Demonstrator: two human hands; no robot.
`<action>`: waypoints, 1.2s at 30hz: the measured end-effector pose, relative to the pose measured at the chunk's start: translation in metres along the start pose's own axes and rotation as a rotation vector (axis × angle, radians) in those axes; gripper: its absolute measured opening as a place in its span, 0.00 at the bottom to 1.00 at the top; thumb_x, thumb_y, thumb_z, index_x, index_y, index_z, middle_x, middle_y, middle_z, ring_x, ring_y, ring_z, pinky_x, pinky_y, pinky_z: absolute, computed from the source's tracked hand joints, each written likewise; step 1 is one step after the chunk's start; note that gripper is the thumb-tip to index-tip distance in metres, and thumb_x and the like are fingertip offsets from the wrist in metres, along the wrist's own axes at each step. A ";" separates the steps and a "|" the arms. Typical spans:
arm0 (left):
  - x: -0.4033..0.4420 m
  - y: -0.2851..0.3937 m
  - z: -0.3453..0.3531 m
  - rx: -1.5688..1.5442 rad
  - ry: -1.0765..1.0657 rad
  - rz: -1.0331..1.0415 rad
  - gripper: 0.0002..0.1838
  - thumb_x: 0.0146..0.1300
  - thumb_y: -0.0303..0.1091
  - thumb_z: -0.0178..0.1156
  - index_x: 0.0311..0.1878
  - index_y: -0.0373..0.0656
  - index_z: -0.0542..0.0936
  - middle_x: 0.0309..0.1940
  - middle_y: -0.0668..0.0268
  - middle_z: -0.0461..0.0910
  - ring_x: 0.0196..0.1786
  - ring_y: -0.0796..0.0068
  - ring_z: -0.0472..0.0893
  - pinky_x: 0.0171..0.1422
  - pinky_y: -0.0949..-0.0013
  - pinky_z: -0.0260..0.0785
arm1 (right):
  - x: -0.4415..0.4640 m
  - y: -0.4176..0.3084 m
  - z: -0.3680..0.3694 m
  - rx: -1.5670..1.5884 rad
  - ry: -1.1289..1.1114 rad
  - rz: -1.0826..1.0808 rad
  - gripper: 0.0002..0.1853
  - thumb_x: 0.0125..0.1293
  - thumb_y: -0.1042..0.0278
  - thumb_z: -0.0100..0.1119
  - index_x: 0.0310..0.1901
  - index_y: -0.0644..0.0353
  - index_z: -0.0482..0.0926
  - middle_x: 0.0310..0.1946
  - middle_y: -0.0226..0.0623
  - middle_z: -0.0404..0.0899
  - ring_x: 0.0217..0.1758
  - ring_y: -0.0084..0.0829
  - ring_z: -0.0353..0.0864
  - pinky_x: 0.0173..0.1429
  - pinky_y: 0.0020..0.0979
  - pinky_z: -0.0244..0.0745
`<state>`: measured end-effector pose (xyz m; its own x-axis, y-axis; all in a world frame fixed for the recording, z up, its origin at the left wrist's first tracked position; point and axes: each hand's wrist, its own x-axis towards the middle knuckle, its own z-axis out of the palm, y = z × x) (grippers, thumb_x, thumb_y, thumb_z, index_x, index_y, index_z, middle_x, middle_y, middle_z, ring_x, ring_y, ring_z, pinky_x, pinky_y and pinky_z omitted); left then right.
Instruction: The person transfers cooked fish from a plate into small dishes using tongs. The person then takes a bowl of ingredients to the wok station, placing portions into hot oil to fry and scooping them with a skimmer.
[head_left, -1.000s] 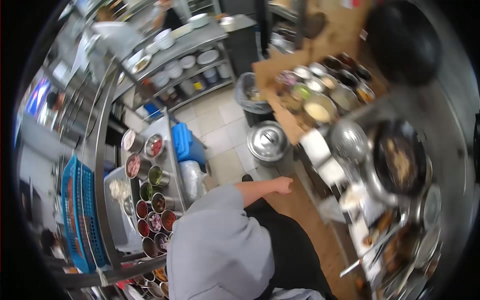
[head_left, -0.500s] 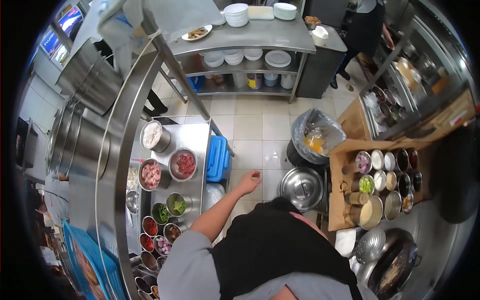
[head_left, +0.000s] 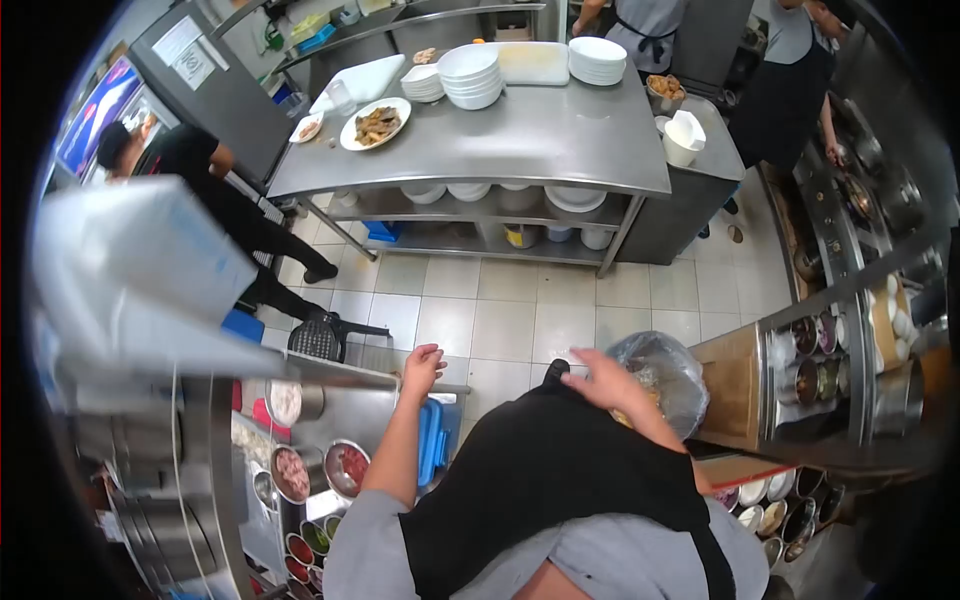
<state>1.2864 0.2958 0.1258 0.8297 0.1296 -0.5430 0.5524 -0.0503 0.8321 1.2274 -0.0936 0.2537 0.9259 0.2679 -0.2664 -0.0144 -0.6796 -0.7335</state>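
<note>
Left hand (head_left: 425, 368): held out on the near side of the worktop (head_left: 510, 155), arm stretched forward, fingers loosely bent; the blue container (head_left: 432, 442) is seen just beside the forearm.
Right hand (head_left: 605, 382): opened, fingers parted and pointed inward, slightly blurred, also held short of the worktop.
Lined bin (head_left: 686, 370): set before the worktop's right end, partly hidden by the right hand; whether it is touched cannot be told.
Worktop, steel: loaded along its far half with stacked bowls (head_left: 472, 82), a cutting board (head_left: 530, 64) and stacked plates (head_left: 597, 65); cooked food (head_left: 377, 124) is served on a plate towards its left end.
Side worktop (head_left: 350, 407): placed nearer than the worktop's left end, crowded with pots of cut meat (head_left: 292, 474).
Floor: laid in pale tiles (head_left: 505, 320) before the worktop.
Room: a person in black (head_left: 200, 170) is seen off the worktop's left end, an aproned person (head_left: 790, 110) off its right.
</note>
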 end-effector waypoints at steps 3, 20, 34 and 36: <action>0.032 0.057 0.023 -0.077 0.033 -0.002 0.16 0.69 0.34 0.59 0.57 0.42 0.75 0.48 0.65 0.82 0.43 0.73 0.84 0.43 0.70 0.73 | 0.063 -0.025 -0.066 -0.150 0.533 -0.181 0.30 0.66 0.54 0.58 0.63 0.67 0.71 0.61 0.57 0.74 0.65 0.53 0.72 0.69 0.42 0.68; 0.541 0.452 -0.046 -0.093 -0.130 0.532 0.08 0.72 0.37 0.55 0.38 0.45 0.77 0.21 0.73 0.72 0.18 0.83 0.68 0.19 0.79 0.60 | 0.303 0.049 -0.179 0.148 0.259 0.478 0.30 0.65 0.51 0.62 0.61 0.65 0.75 0.53 0.50 0.81 0.57 0.45 0.80 0.61 0.39 0.74; 0.767 0.560 -0.041 0.826 -0.051 0.288 0.23 0.65 0.48 0.60 0.21 0.40 0.73 0.12 0.63 0.68 0.13 0.66 0.68 0.16 0.60 0.58 | 0.298 0.058 -0.165 0.800 0.874 0.794 0.28 0.67 0.56 0.62 0.64 0.61 0.72 0.43 0.36 0.82 0.41 0.26 0.83 0.38 0.29 0.78; 0.805 0.557 -0.063 0.993 -0.078 0.479 0.14 0.63 0.41 0.59 0.31 0.39 0.77 0.28 0.55 0.72 0.31 0.56 0.70 0.37 0.55 0.59 | 0.314 0.059 -0.162 0.748 0.801 0.738 0.26 0.68 0.57 0.61 0.63 0.61 0.73 0.42 0.35 0.81 0.40 0.25 0.83 0.37 0.27 0.77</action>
<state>2.2571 0.4341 0.1597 0.9585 -0.1768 -0.2235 -0.0376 -0.8558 0.5159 1.5783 -0.1599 0.2281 0.5724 -0.6512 -0.4982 -0.5730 0.1169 -0.8112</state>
